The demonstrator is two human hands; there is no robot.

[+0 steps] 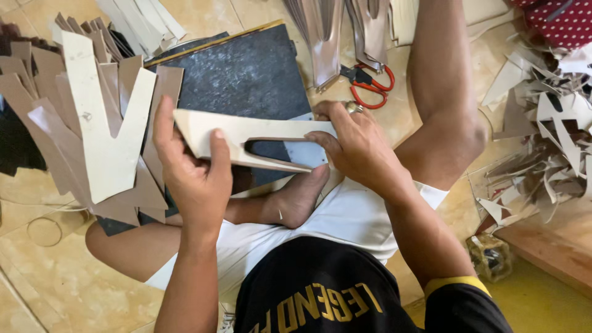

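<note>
item: pale cut piece (246, 139), flat sheet material, cream to tan, long and tapering to a blunt point at the left, with an elongated slot opened toward its right end. it is held level above the dark cutting board (246, 74), in front of the seated person's crossed legs, and the board's dark surface is seen through the slot.

left hand (191, 179): closed on the pointed left end, thumb laid on top and fingers (163, 126) curled over the far edge. right hand (357, 145): pressed on the right end beside the slot, fingers (320, 139) bent down at the slot's edge; whether a small tool is gripped there cannot be told. a ring is worn on this hand.

progress, as judged: the outline is already cut and the slot is open, so this piece appears near finished. a large fan of similar v-shaped pieces (92, 123) is stacked at the left, taken as completed stock. more brownish pieces (333, 31) are laid at the far edge. how many blanks remain uncut is not shown.

also noted: red-handled scissors (370, 83) lying unused on the tiled floor (61, 290) to the far right of the board; a heap of offcuts (542, 129) at the right.
</note>
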